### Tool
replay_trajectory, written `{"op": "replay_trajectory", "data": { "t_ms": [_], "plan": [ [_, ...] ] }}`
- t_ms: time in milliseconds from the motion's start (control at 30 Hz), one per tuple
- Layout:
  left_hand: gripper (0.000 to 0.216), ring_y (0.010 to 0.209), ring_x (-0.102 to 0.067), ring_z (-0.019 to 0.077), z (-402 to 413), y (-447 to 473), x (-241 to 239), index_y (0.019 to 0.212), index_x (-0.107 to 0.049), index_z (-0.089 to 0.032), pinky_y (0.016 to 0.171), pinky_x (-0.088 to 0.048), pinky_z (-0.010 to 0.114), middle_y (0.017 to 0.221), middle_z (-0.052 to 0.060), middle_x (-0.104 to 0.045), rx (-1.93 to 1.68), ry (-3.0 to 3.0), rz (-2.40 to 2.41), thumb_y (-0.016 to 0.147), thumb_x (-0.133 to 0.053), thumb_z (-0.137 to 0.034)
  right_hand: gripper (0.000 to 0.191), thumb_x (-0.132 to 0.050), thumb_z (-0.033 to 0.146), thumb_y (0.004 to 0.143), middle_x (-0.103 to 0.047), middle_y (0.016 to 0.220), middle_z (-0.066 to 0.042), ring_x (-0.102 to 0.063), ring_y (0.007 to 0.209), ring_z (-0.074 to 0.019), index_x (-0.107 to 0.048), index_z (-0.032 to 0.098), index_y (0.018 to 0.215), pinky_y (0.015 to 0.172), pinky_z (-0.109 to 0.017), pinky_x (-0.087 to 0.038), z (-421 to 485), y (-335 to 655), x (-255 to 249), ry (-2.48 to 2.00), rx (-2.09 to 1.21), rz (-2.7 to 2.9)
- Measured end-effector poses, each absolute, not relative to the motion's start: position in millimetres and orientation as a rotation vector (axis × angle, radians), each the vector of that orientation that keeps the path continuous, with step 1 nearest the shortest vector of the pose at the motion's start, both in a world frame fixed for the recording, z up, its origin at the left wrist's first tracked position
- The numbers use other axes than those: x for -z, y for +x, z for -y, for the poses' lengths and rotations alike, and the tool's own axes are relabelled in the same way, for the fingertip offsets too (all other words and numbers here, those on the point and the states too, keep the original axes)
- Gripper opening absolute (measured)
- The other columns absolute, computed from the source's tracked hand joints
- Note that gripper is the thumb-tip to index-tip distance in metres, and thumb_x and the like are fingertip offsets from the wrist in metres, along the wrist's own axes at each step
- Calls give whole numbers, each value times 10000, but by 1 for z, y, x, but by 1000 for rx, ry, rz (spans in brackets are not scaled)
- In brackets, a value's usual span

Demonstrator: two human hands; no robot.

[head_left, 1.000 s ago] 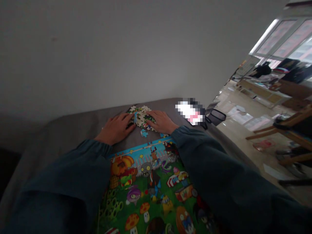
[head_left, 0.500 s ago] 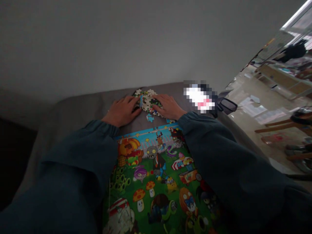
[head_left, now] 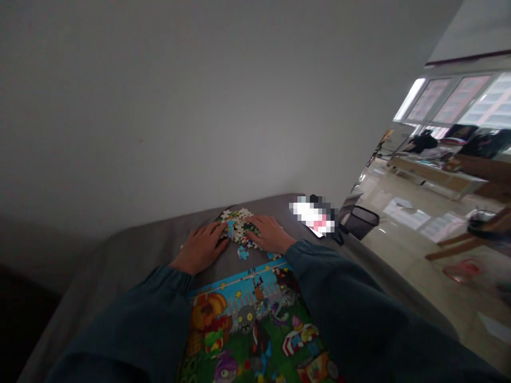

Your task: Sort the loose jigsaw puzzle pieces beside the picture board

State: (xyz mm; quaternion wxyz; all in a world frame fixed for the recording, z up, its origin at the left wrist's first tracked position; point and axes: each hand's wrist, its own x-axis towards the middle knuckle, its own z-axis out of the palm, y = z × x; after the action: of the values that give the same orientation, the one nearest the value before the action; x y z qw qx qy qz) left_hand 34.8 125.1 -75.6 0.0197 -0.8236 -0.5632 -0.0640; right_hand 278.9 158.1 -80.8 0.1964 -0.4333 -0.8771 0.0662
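A heap of jigsaw puzzle pieces (head_left: 238,223) lies on the grey cloth, some face up and some showing pale backs. My left hand (head_left: 203,248) rests at the heap's left side, fingers stretched forward and touching pieces. On the right side, my right hand (head_left: 268,234) lies over part of the heap with its fingers extended, covering the pieces beneath. A loose blue puzzle piece (head_left: 242,252) sits just in front of the heap. Closer to me is a colourful cartoon picture board (head_left: 247,335) with zombies and plants, its sides partly hidden by my sleeves.
A phone (head_left: 313,217), blurred out and lit, lies right of my right hand by a dark object. A black mesh basket (head_left: 361,222) stands beyond the edge of the grey surface (head_left: 151,239). Behind is a plain wall (head_left: 199,106); a low wooden bench (head_left: 435,175) stands farther right.
My view has tilted upward, so everything sits lower in the picture and more wall and windows show. Both hands stay at the puzzle heap with little visible movement.
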Motion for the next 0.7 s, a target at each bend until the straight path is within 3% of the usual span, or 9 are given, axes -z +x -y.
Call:
{"op": "replay_trajectory", "data": {
  "t_ms": [400,700],
  "plan": [
    [541,1313,-550,346,-122,38,72,1491,-433,-194,1067,-455,534,1526,137,-502,248,-2571,1734,1015,-376,-443,439,-506,375,1033,-579,1445,-125,-519,1326,-277,-517,178,1425,1108,-469,-380,-157,282,79,-1208,-165,2478],
    [567,1389,-450,379,-126,44,73,1527,-373,-204,1142,-353,574,1568,141,-426,238,-2673,1829,1014,-408,-443,497,-507,362,1025,-548,1473,-148,-477,1365,-310,-492,124,1461,1154,-493,-331,-165,287,84,-1232,-221,2506]
  ]
}}
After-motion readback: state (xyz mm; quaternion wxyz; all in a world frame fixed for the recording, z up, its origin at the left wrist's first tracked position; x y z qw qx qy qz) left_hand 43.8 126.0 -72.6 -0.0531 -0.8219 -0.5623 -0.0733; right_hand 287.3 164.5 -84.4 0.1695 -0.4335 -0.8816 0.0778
